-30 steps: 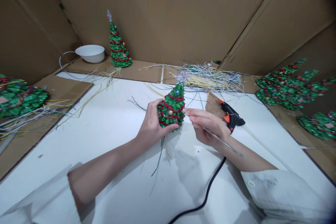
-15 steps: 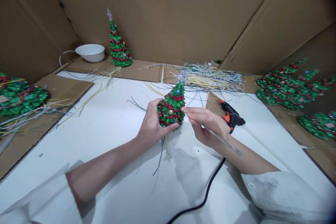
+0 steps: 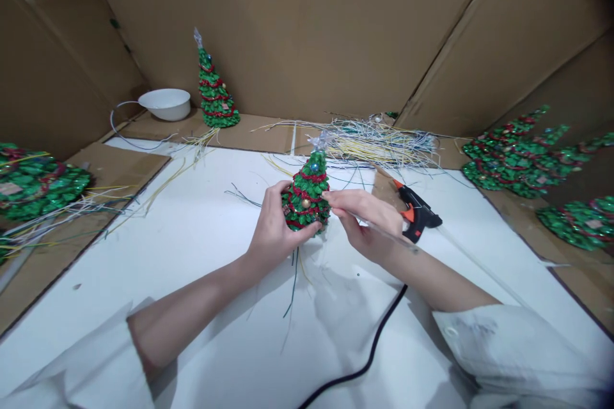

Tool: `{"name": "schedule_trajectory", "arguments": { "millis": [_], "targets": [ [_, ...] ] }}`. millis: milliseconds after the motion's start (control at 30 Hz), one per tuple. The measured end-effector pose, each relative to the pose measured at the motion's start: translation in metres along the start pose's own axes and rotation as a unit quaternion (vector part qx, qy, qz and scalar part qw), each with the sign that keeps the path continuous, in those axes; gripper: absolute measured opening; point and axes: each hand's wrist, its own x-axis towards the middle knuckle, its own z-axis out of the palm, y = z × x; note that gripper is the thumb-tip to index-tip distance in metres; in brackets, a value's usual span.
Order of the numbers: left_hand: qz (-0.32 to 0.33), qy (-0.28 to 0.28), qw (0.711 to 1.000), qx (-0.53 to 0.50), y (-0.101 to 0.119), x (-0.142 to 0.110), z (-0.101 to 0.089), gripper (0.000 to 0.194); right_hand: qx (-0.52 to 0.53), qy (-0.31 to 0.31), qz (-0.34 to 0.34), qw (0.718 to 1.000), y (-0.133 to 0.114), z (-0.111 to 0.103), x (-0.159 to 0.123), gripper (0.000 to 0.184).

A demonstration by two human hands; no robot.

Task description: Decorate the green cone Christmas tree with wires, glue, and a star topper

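Christmas tree (image 3: 303,186), small, green and wound with red garland, is being held near the middle of the white bench (image 3: 206,223). Its lower part is being clasped in the grip of the left hand (image 3: 269,228), the fingers being wrapped round the left side and the thumb being laid across the front. The long axis is running up the view with a slight lean to the right; the clear star (image 3: 317,140) is being pointed toward the back of the bench, and whether the trunk is being tipped away cannot be told. At the tree's right side, the fingertips of the right hand (image 3: 367,220) are being brought close, a slender tool (image 3: 393,239) being pinched in that closed grip, its rear end being directed over the wrist. Below the base, thin wires (image 3: 294,284) are being spread. Just beyond the right hand, a black glue gun (image 3: 421,212) is being rested. Farther back, a heap of wires (image 3: 384,144), another tree (image 3: 218,99) and a white bowl (image 3: 165,104) are being lined along the cardboard wall (image 3: 288,32).
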Motion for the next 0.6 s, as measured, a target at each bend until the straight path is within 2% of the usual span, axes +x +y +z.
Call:
{"name": "schedule_trajectory", "arguments": {
  "millis": [133,233,600],
  "targets": [
    [0.006,-0.001,1.000,0.004,-0.0037,0.0008,-0.0002,0.077,0.053,0.041,-0.026,0.997,0.0051,-0.0022,-0.0065,0.022],
    [0.007,0.004,1.000,-0.002,-0.0064,0.0022,-0.0008,0.077,0.092,0.086,-0.019,0.992,0.0055,-0.0036,-0.0078,0.026],
    [0.005,0.005,1.000,0.000,-0.0071,0.0024,-0.0015,0.078,0.080,0.054,0.008,0.995,0.0095,0.0019,-0.0093,0.021]
  ]
}}
